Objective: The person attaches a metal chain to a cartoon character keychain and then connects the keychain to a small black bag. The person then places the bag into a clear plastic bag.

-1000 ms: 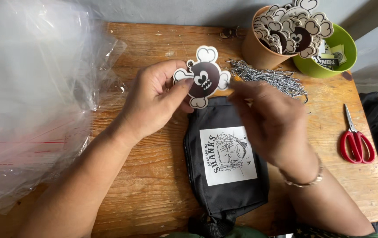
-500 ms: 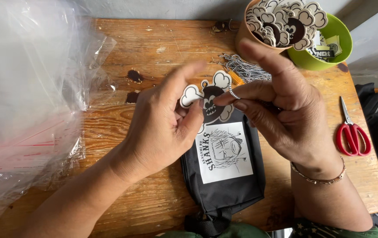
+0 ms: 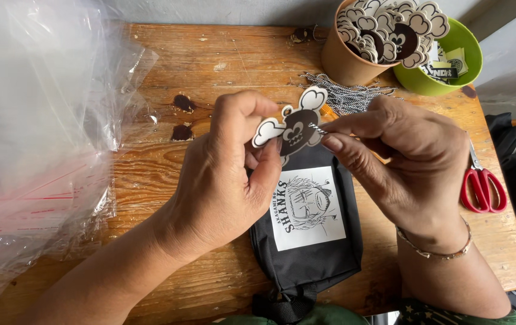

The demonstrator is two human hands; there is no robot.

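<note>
My left hand (image 3: 231,174) pinches a black-and-white cartoon-shaped paper tag (image 3: 294,125) above the wooden table (image 3: 210,66). The fingers of my right hand (image 3: 402,162) hold the tip of a thin black-and-white twisted string (image 3: 317,128) against the tag's right side. Under both hands lies a small black pouch (image 3: 309,241) with a white printed patch on its front.
A heap of clear plastic bags (image 3: 35,120) covers the left side. A brown paper cup (image 3: 354,57) full of similar tags and a green bowl (image 3: 456,75) stand at the back right. A bundle of twisted strings (image 3: 348,96) lies behind my hands; red scissors (image 3: 482,183) lie at right.
Both hands with the tag have drawn closer to the camera and over the pouch. My right fingers now press a string end to the tag.
</note>
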